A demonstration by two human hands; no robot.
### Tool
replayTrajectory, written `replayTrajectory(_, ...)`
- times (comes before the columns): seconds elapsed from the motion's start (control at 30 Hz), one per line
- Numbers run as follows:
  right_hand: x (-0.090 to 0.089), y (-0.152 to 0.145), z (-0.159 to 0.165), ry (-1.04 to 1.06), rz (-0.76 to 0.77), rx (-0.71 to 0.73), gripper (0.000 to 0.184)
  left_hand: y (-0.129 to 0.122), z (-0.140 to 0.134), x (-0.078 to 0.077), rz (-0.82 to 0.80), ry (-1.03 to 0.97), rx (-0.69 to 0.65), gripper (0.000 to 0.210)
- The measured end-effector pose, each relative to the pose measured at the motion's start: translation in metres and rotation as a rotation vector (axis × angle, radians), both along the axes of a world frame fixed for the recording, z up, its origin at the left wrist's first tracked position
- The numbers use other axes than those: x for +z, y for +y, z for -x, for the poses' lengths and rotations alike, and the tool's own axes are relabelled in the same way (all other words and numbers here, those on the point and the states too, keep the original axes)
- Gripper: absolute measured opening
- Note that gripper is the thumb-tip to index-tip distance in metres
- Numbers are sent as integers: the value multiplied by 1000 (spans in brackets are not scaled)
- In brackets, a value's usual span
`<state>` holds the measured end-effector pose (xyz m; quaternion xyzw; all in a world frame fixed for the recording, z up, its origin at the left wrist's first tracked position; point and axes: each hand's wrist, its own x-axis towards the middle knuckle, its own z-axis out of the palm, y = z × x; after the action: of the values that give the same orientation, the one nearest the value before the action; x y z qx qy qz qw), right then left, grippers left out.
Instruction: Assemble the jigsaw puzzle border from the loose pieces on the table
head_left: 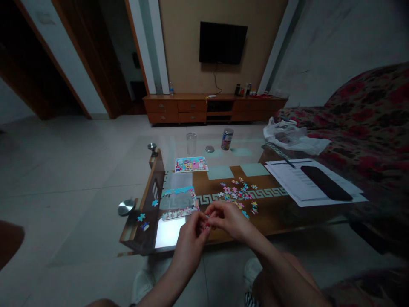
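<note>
My left hand (193, 232) and my right hand (226, 217) meet over the near edge of the glass table. Their fingertips pinch together on a small puzzle piece (207, 218), mostly hidden by the fingers. Just beyond my left hand lies a partly assembled puzzle frame (179, 212), its border joined around a bare middle. A scatter of loose puzzle pieces (235, 192) spreads out past my right hand. Several stray blue pieces (141, 217) rest at the table's left side. Farther back is a colourful cartoon picture card (191, 164).
Behind the card stand a clear jar (191, 143), a round lid (210, 149) and a printed tin (227, 139). On the right are papers (297, 183) under a dark phone-like slab (326, 182), a pen (289, 162) and a white plastic bag (292, 135). Metal knobs (126, 207) edge the left side.
</note>
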<state>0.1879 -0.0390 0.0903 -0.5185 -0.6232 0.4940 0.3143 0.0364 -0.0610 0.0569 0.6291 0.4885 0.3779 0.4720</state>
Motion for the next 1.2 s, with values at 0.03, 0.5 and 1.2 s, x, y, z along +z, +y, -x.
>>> replayTrajectory(0.03, -2, 1, 6, 13, -21, 20, 17, 0, 6, 1, -4, 20, 8, 12)
replayTrajectory(0.5, -28, 11, 78, -502, -657, 117, 15, 63, 138, -4, -52, 446, 264, 6)
replayTrajectory(1.2, -35, 16, 99, -666, -732, 130, 8, 66, 121, -7, -62, 814, 223, 6)
